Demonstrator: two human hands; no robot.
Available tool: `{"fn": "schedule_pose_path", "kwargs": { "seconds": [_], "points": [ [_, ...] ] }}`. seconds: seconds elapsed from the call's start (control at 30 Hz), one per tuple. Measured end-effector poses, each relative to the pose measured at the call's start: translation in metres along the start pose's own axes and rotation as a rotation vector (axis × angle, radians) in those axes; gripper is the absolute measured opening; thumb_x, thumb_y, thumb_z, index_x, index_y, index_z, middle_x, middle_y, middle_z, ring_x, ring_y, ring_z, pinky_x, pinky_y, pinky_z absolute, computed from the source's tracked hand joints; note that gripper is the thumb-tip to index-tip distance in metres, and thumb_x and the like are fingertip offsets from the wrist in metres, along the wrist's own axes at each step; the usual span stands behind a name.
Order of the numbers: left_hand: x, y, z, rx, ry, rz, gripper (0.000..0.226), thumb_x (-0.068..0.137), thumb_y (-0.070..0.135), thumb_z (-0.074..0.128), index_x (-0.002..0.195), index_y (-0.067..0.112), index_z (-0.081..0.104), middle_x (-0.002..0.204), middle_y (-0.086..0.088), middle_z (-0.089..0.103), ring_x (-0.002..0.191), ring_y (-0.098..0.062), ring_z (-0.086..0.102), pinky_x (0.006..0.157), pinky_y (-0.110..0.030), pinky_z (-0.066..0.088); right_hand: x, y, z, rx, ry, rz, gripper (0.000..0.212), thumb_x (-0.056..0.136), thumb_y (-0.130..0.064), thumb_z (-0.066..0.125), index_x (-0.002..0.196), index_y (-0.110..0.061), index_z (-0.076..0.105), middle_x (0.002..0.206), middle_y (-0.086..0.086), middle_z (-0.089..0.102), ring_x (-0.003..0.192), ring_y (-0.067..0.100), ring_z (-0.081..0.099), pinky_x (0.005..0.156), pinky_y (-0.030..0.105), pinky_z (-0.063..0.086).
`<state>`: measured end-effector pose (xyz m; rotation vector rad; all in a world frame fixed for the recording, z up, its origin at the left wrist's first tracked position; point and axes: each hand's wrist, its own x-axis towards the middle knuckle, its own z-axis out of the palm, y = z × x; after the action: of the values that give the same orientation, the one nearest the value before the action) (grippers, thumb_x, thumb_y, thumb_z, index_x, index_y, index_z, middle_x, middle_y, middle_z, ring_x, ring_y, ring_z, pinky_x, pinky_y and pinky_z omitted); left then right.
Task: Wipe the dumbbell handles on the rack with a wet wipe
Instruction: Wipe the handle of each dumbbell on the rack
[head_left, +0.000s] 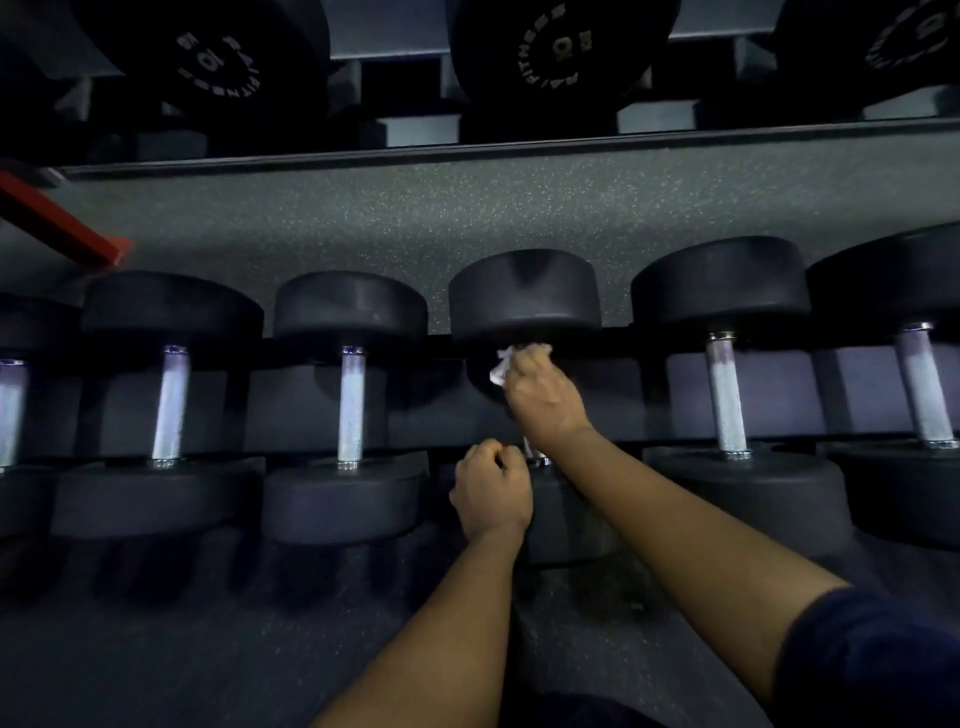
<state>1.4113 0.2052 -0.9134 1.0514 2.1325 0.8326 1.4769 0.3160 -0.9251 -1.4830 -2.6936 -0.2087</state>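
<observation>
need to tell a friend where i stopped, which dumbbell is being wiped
On the lower rack, find the row of black dumbbells. Take the middle dumbbell. Only it has a right hand on it, holding a white wipe.

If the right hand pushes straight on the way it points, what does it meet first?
Probably the far head of that dumbbell, just beyond the wet wipe the right hand holds.

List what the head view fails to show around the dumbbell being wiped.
Head view only:
Middle dumbbell's handle: mostly hidden under the right grip and forearm.
Wet wipe: only a white corner shows past that grip.
Left grip: fingers curl away; whether it holds anything is unclear.
Leftmost dumbbell: cut by the left frame edge.
</observation>
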Motion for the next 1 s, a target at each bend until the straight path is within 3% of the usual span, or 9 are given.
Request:
{"fn": "schedule_pose_path", "kwargs": {
  "seconds": [0.23,0.33,0.4,0.5,0.63,0.7,0.83,0.9,1.0],
  "points": [
    [-0.002,0.001,0.000,-0.023,-0.011,0.002,0.030,0.079,0.033,0.040,0.053,0.020,0.031,0.072,-0.011,0.059,0.076,-0.035,0.054,0.067,-0.041,0.042,-0.005,0.010,-0.015,0.982,0.185,0.908,0.018,0.091,-0.006,0.050,0.107,-0.001,0.053,0.107,0.018,0.059,0.096,0.032,0.057,0.075,0.028,0.037],
    [0.000,-0.002,0.000,-0.014,-0.001,0.001,0.033,0.083,0.029,0.044,0.053,0.020,0.034,0.071,-0.009,0.059,0.075,-0.033,0.055,0.068,-0.041,0.044,-0.001,0.008,-0.012,1.523,-0.039,1.080,0.018,0.095,-0.019,0.054,0.112,-0.011,0.056,0.087,0.006,0.067,0.074,0.022,0.065,0.061,0.026,0.051],
    [0.001,-0.004,0.000,-0.001,-0.009,-0.014,0.034,0.086,0.024,0.048,0.054,0.020,0.037,0.072,-0.006,0.060,0.076,-0.031,0.056,0.070,-0.041,0.046,-0.009,0.013,-0.007,1.718,-0.233,1.040,0.017,0.101,-0.021,0.044,0.102,-0.010,0.057,0.077,0.006,0.066,0.063,0.018,0.062,0.049,0.023,0.051],
    [0.000,-0.001,0.000,-0.002,-0.003,-0.019,0.035,0.086,0.023,0.049,0.054,0.020,0.036,0.071,-0.004,0.059,0.077,-0.030,0.056,0.073,-0.043,0.047,-0.031,0.022,-0.002,1.489,-0.616,0.789,0.028,0.098,-0.012,0.037,0.093,-0.006,0.064,0.079,0.011,0.063,0.061,0.016,0.054,0.046,0.020,0.042],
    [-0.001,0.001,0.000,-0.003,-0.007,-0.024,0.037,0.087,0.022,0.051,0.053,0.020,0.035,0.072,-0.005,0.057,0.077,-0.032,0.055,0.074,-0.044,0.045,-0.031,0.028,0.004,1.317,-0.650,0.813,0.023,0.090,0.005,0.042,0.079,0.000,0.062,0.073,0.012,0.063,0.064,0.020,0.059,0.058,0.027,0.049],
    [0.000,0.000,0.000,0.004,-0.007,-0.019,0.037,0.087,0.022,0.050,0.054,0.020,0.035,0.073,-0.006,0.059,0.078,-0.033,0.056,0.073,-0.043,0.045,-0.017,0.031,0.006,1.325,-0.545,0.863,0.019,0.087,0.004,0.046,0.084,0.000,0.065,0.070,0.010,0.064,0.060,0.019,0.057,0.056,0.030,0.047],
    [0.001,-0.002,0.000,0.003,-0.011,-0.019,0.035,0.087,0.023,0.050,0.054,0.019,0.037,0.074,-0.007,0.061,0.078,-0.032,0.056,0.073,-0.043,0.047,-0.005,0.032,-0.007,1.235,-0.055,1.032,0.018,0.085,-0.024,0.065,0.100,-0.015,0.069,0.086,-0.005,0.068,0.078,0.012,0.062,0.074,0.027,0.049],
    [0.000,-0.002,0.001,0.002,-0.008,-0.022,0.036,0.087,0.023,0.050,0.054,0.019,0.036,0.074,-0.008,0.060,0.078,-0.033,0.055,0.073,-0.043,0.046,-0.013,0.028,-0.021,1.046,0.066,0.874,0.012,0.084,-0.019,0.063,0.094,-0.016,0.070,0.082,-0.003,0.065,0.076,0.011,0.059,0.070,0.020,0.042],
    [0.000,-0.001,0.000,-0.005,-0.005,-0.030,0.035,0.086,0.022,0.050,0.054,0.018,0.037,0.070,-0.005,0.058,0.076,-0.032,0.055,0.072,-0.042,0.045,-0.029,0.021,-0.024,0.831,0.048,0.518,0.012,0.079,-0.009,0.060,0.085,-0.013,0.069,0.087,0.002,0.057,0.076,0.019,0.058,0.069,0.026,0.045]
  ]
}}
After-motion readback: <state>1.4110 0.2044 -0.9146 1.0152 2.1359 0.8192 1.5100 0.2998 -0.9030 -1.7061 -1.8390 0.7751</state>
